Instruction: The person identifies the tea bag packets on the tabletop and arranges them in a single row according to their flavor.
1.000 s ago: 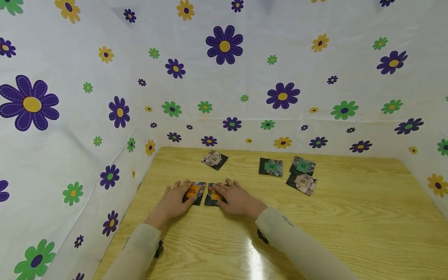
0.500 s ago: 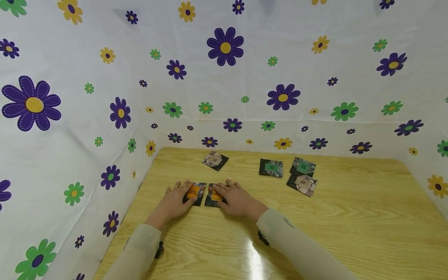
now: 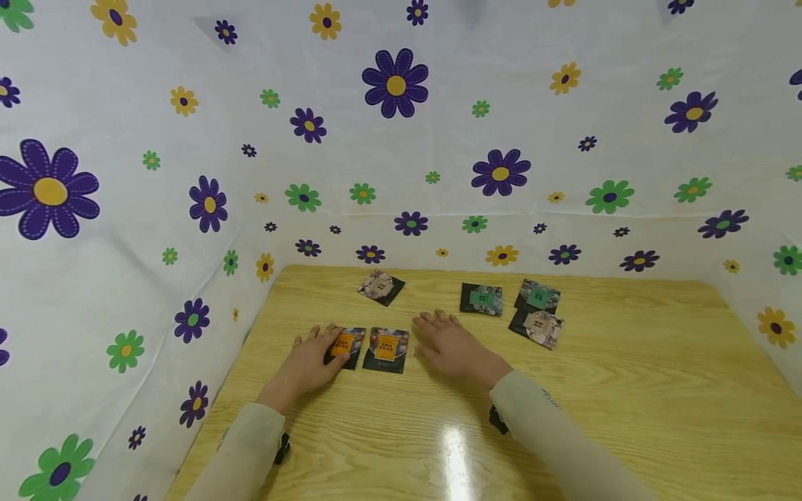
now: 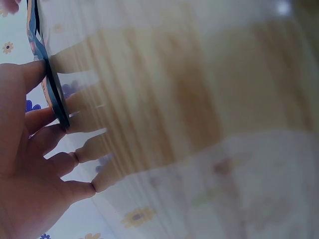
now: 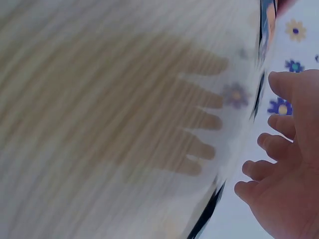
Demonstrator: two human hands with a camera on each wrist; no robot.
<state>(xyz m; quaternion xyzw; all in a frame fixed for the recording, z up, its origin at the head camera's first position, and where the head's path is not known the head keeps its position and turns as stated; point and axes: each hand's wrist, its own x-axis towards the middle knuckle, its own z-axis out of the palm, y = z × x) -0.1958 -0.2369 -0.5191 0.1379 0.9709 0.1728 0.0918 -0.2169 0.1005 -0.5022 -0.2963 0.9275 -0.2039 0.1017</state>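
My left hand [image 3: 311, 360] rests on a small flat black packet with an orange label [image 3: 348, 344], its fingertips and thumb touching the top. From the left wrist view, that packet [image 4: 56, 94] lies edge-on under the thumb and fingers, and the ring and little fingertips touch the table beyond it. A matching orange-label packet [image 3: 385, 350] lies just right of it, in line, with a narrow gap between them. My right hand [image 3: 454, 348] is spread to the right of that second packet, off it and holding nothing. In the right wrist view the fingers [image 5: 284, 87] are apart, above the glossy tabletop.
Toward the back of the wooden table [image 3: 595, 403] lie a beige-label packet [image 3: 381, 287], a green-label packet [image 3: 481, 299], and another green-label packet [image 3: 537, 296] overlapping a second beige-label one [image 3: 537, 327]. A flower-print cloth [image 3: 401, 153] walls the back and sides.
My right hand has let go of the second orange-label packet and moved right, uncovering it. The left hand stays on its packet. The head view has shifted slightly.
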